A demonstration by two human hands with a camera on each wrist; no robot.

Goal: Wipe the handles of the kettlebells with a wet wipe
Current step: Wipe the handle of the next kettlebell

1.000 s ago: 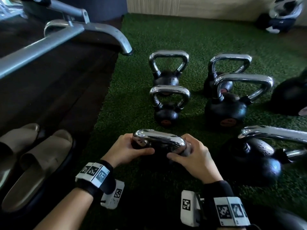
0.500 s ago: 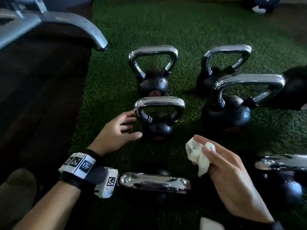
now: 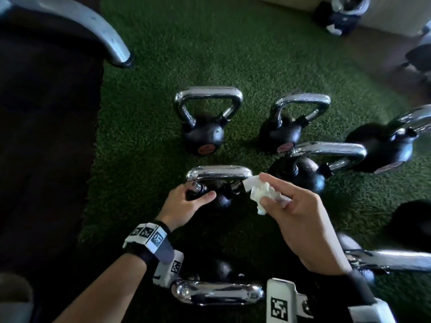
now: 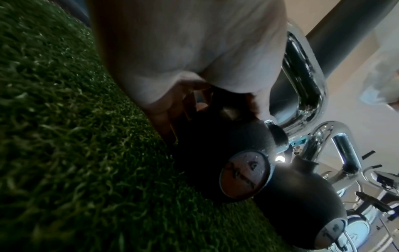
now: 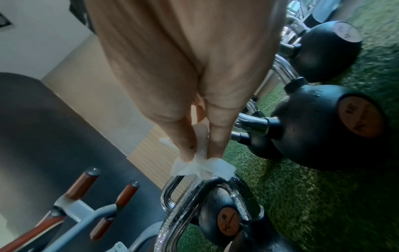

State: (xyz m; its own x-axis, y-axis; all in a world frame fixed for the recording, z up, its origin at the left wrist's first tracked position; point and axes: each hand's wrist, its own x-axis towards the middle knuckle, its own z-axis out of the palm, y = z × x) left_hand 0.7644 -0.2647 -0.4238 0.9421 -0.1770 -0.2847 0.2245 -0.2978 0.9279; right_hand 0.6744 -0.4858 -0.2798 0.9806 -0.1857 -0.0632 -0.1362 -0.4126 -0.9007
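Observation:
Several black kettlebells with chrome handles stand on green turf (image 3: 151,113). My left hand (image 3: 193,197) grips the small middle kettlebell (image 3: 221,201) at the left foot of its handle (image 3: 219,173), thumb across the black body. My right hand (image 3: 270,190) pinches a crumpled white wet wipe (image 3: 258,194) whose free edge touches the right end of that handle. In the right wrist view thumb and fingers squeeze the wipe (image 5: 200,165) just above the wet chrome handle (image 5: 190,201). The left wrist view shows my palm (image 4: 183,59) against the kettlebell's body (image 4: 215,136).
Two small kettlebells (image 3: 205,136) (image 3: 282,134) stand behind, larger ones (image 3: 300,173) (image 3: 382,148) to the right. Another kettlebell's handle (image 3: 217,292) lies under my wrists, and one more handle (image 3: 391,259) at the lower right. Dark rubber floor (image 3: 46,136) and a machine's metal leg (image 3: 93,24) lie to the left.
Both hands left the nearest kettlebell and moved forward. The left hand took hold of the small middle kettlebell. The right hand brought the wipe to the right end of its handle.

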